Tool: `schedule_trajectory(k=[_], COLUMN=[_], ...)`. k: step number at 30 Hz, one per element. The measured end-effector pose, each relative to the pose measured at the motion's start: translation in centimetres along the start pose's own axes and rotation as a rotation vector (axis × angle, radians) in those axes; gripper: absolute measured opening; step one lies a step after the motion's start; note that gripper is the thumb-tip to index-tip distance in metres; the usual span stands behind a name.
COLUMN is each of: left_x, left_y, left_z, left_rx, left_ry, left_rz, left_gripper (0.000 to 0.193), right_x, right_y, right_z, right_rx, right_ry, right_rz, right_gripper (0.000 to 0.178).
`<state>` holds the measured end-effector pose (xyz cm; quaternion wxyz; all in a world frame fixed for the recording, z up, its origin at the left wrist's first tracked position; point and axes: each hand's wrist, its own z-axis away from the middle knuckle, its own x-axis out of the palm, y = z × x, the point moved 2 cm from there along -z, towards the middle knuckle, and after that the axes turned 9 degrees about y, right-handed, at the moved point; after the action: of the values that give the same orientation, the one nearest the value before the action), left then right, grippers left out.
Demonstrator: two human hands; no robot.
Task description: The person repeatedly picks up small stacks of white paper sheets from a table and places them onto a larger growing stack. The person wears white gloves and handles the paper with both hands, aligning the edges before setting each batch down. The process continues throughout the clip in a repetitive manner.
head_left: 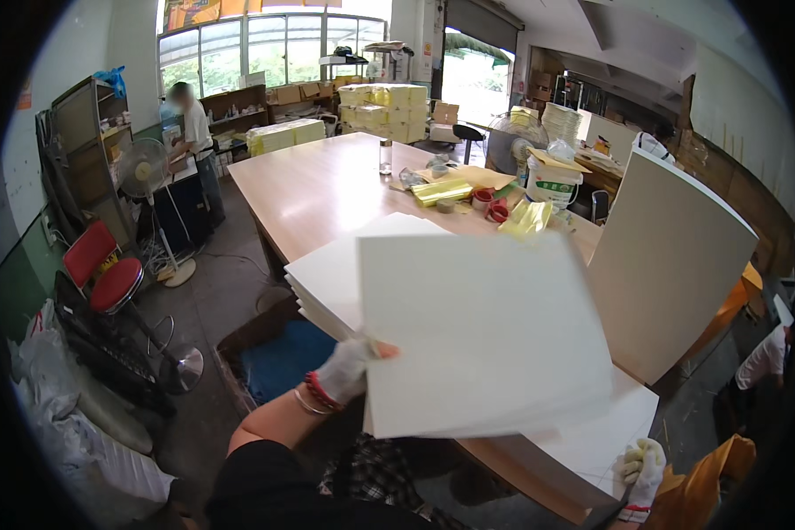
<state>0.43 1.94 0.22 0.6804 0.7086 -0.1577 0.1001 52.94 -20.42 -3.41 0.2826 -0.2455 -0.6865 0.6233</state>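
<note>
My left hand [347, 371], in a white glove with bare fingertips, grips the left edge of a thin white board [486, 336]. The board is raised and tilted over the table, its right side blurred by motion. Behind it lies a stack of white boards [327, 274], partly hidden. At lower right, my gloved right hand [642, 468] has its fingers curled at the corner of another white sheet [592, 433] lying near the table's front edge. Whether those fingers pinch something is hidden.
The wooden table [309, 185] carries a clear bottle [386, 157], tape rolls [495, 208], yellow wrapping [442, 192] and a white bucket [552, 184]. A tall pale board [671, 265] stands at right. People are at far left and right. A red chair [106, 265] stands left.
</note>
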Motion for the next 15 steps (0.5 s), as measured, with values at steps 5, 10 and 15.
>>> schedule_trajectory(k=[5,10,15], left_x=[-3.8,-9.2,-11.4], left_y=[3.9,3.9,0.8], left_z=[-3.5,-9.2,-12.1], left_rx=[0.16,0.081,-0.065], left_ry=[-0.004,0.19,0.39], left_rz=[0.398,0.401,0.283], left_gripper=[0.034,0.03,0.03], right_x=[0.5,0.6,-0.8], right_y=[0.3,0.4,1.2], right_z=[0.2,0.2,-0.8], right_rx=[0.023,-0.003,0.059], right_ry=[0.103,0.061,0.124], right_rz=[-0.086,-0.068,0.044], right_gripper=[0.024,0.024,0.025])
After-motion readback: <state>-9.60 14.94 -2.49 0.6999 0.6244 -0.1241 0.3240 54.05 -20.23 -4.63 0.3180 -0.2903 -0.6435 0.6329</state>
